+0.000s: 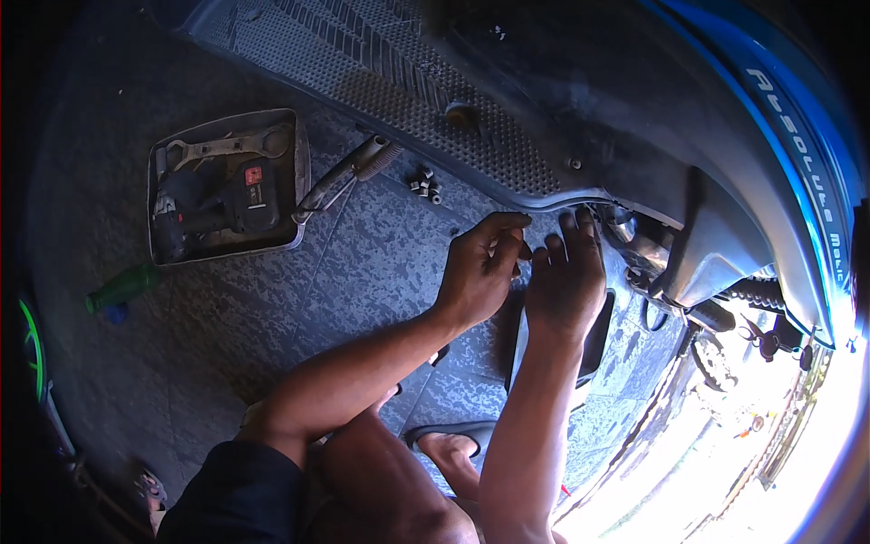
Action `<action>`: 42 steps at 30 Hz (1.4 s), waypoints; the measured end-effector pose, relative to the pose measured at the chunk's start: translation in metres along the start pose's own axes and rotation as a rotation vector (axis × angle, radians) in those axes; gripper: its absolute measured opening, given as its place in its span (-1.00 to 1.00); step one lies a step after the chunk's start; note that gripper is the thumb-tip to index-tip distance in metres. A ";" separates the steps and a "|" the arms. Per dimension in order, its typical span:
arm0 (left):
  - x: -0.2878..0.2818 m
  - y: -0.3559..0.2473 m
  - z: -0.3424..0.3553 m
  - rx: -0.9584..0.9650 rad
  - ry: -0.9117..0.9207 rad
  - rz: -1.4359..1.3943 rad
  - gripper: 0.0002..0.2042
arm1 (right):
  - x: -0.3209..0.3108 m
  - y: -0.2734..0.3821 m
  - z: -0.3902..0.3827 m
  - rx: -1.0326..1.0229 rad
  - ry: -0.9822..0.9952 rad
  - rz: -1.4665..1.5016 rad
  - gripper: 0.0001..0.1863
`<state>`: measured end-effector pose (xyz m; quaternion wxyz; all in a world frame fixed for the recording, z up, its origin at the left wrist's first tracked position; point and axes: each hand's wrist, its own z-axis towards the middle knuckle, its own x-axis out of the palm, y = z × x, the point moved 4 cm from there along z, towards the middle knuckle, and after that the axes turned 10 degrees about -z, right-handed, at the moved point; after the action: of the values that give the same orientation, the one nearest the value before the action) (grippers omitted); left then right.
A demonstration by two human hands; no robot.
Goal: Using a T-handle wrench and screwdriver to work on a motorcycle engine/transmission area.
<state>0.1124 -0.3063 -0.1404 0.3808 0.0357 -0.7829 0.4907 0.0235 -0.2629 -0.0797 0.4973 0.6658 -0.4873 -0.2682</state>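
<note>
Both my hands are beside the lower edge of a scooter with dark and blue body panels. My left hand is closed, its thumb and fingers pinched together just below the textured footboard. Whatever may be between those fingertips is too small to make out. Close by on the right, my right hand has its fingers stretched out and a little apart. Its fingertips are near the scooter's underside, by a shiny metal part; contact cannot be told. A dark tray is partly hidden under my right hand.
A shallow tray to the left holds a wrench and a cordless power tool. Several small cylindrical metal pieces lie near the scooter's stand. A green object lies farther left. My sandalled foot is below.
</note>
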 end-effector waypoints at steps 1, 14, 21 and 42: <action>0.002 -0.003 0.000 -0.001 0.003 0.006 -0.76 | 0.007 0.001 0.000 0.037 0.051 0.137 -0.71; 0.006 -0.014 -0.002 0.031 -0.010 -0.108 -0.74 | 0.004 -0.011 0.029 0.175 0.368 0.215 -0.87; 0.009 -0.022 -0.002 0.066 -0.027 -0.072 -0.74 | 0.011 -0.014 0.025 0.147 0.336 0.142 -0.80; 0.027 -0.043 -0.012 0.206 0.055 0.228 -0.67 | 0.005 -0.010 0.013 0.327 0.149 0.626 -0.85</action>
<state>0.1186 -0.3098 -0.0888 0.3383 -0.0280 -0.7166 0.6093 0.0184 -0.2727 -0.0932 0.4763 0.5727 -0.6666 0.0279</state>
